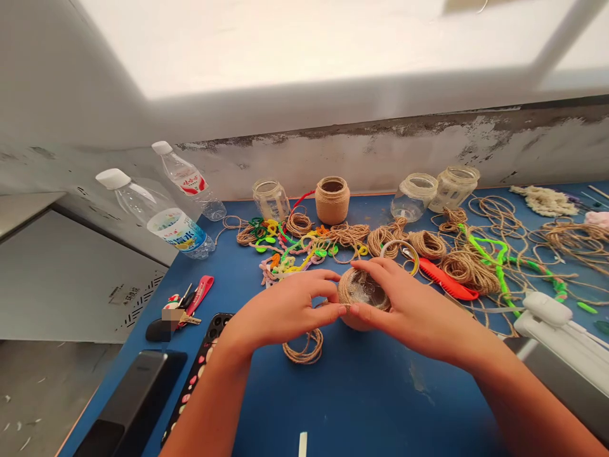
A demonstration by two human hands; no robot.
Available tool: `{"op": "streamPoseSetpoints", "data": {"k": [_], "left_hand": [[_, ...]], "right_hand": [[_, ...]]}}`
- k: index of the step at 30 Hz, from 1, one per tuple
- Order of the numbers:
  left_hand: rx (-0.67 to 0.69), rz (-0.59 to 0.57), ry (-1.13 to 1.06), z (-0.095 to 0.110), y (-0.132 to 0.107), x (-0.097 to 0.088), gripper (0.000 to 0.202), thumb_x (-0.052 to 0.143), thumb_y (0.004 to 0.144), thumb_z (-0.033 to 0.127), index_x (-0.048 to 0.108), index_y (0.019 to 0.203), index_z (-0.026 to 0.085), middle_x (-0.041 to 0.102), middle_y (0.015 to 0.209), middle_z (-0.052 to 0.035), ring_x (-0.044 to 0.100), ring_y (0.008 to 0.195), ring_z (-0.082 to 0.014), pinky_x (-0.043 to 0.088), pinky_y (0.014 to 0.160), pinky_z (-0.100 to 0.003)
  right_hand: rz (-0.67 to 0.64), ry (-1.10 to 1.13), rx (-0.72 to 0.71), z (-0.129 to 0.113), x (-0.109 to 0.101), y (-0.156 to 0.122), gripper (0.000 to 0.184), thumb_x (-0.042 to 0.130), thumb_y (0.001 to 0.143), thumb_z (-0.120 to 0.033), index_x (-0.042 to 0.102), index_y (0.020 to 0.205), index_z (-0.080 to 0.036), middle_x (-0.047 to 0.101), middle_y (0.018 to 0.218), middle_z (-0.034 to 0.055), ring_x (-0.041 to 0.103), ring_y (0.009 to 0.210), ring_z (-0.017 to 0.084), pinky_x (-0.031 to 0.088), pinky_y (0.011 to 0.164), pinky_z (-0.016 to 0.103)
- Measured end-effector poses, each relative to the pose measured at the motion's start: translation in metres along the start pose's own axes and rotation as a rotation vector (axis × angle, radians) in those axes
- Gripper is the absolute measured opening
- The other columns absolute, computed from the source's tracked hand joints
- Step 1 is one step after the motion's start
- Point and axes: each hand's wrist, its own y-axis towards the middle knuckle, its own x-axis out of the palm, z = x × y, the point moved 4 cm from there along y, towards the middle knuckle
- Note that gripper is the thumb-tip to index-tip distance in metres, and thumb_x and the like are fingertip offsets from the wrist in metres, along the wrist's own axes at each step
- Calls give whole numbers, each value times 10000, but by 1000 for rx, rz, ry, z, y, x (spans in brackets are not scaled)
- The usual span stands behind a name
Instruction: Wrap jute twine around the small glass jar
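A small glass jar [362,289] lies on its side on the blue table [371,393], its body partly wound with brown jute twine. My left hand [285,308] pinches the twine against the jar's left side with thumb and fingers. From the right, my right hand [404,304] wraps around the jar, fingertips meeting the left hand's. A loose coil of twine [303,348] trails on the table just below my left hand.
Behind stand a fully twine-wrapped jar [332,199], bare glass jars [271,199] [413,197], twine bundles, coloured pipe cleaners [290,247] and a red cutter [447,281]. Two water bottles [162,219], keys and a phone [200,374] lie left; a white glue gun [556,324] lies right.
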Motion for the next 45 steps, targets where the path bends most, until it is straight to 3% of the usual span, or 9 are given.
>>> {"op": "streamPoseSetpoints", "data": {"k": [4, 12, 20, 23, 29, 32, 36, 40, 45], "left_hand": [[15, 4, -16, 0, 1, 0, 317, 523, 956, 433, 665, 763, 226, 705, 1016, 23, 636, 1022, -164, 460, 900, -246], [26, 2, 22, 2, 1, 0, 318, 515, 961, 428, 704, 807, 225, 682, 1113, -6, 622, 1061, -191, 454, 928, -279], [10, -10, 49, 4, -3, -2, 282, 523, 956, 413, 719, 851, 240, 656, 1177, -4, 621, 1066, -194, 453, 908, -273], [-1, -7, 46, 5, -4, -3, 254, 527, 958, 395, 702, 858, 240, 648, 1191, 9, 619, 1039, -180, 445, 893, -267], [-14, -18, 48, 5, -4, -3, 213, 535, 961, 376, 698, 921, 246, 655, 1054, 4, 605, 942, -164, 444, 835, -253], [-13, -23, 51, 5, -5, -3, 221, 537, 963, 391, 719, 969, 267, 651, 1030, -2, 600, 931, -166, 440, 829, -253], [4, -41, 57, 6, -5, -2, 239, 533, 966, 394, 733, 959, 264, 654, 977, -10, 600, 910, -169, 434, 797, -249], [10, -55, 47, 6, -4, -2, 243, 531, 966, 386, 731, 944, 250, 660, 932, -10, 604, 874, -169, 433, 764, -248], [21, -60, 57, 6, -5, -1, 233, 533, 964, 363, 735, 949, 247, 667, 961, -14, 608, 889, -171, 443, 777, -255]], "right_hand": [[15, 2, -7, -2, 3, 1, 626, 523, 914, -506, 431, 1469, -233, 460, 1469, 128, 504, 1315, 295, 434, 1081, 450], [5, 92, -44, 0, 6, 4, 636, 567, 902, -445, 405, 1497, -288, 487, 1418, 107, 492, 1325, 283, 405, 1108, 441], [-67, 271, -20, 10, 4, 9, 777, 647, 847, -487, 318, 1537, -341, 404, 1542, 67, 370, 1435, 325, 386, 1126, 459], [-85, 337, -33, 14, 4, 11, 837, 688, 819, -498, 299, 1542, -331, 404, 1550, 61, 401, 1413, 315, 364, 1141, 470], [-167, 542, -44, 20, 5, 16, 870, 758, 772, -350, 303, 1513, -354, 575, 1390, 40, 601, 1222, 286, 497, 1021, 427], [-201, 596, -71, 23, 6, 19, 909, 792, 729, -322, 316, 1503, -337, 604, 1338, 36, 598, 1226, 285, 501, 1018, 414], [-220, 615, -116, 29, 8, 24, 938, 821, 690, -325, 340, 1496, -330, 569, 1384, 43, 577, 1260, 281, 471, 1055, 415], [-233, 585, -147, 32, 7, 26, 999, 836, 669, -363, 312, 1518, -308, 487, 1491, 76, 457, 1382, 306, 400, 1118, 453], [-171, 373, -35, 31, -2, 18, 978, 830, 654, -459, 356, 1498, -326, 465, 1488, 74, 498, 1330, 329, 445, 1081, 460]]}}
